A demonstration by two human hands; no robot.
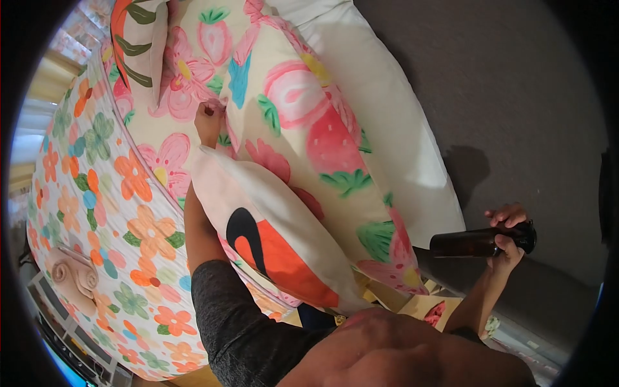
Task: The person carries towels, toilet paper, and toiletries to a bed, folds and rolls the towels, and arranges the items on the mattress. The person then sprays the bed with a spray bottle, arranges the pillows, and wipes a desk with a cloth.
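My left hand [209, 117] reaches forward over the bed, its fingers closed on a fold of the cream strawberry-print blanket [284, 132]. Against that forearm leans a pillow [300, 251] with an orange and black pattern on off-white. On the right, my right hand [509, 248] grips a dark, glossy cylinder [464, 243] that looks like a bottle, lying sideways in the picture. Its thumb is on the near side and the other fingers come round the far side. The cylinder is close to the corner of the white bedding [412, 161].
A second pillow [138, 45] with green leaves rests at the upper left. An orange-flowered bedspread [151, 229] covers the left side, with a rolled beige cloth [74, 280] on it. Grey surface [503, 84] extends along the right. A red patterned item [435, 314] is near my body.
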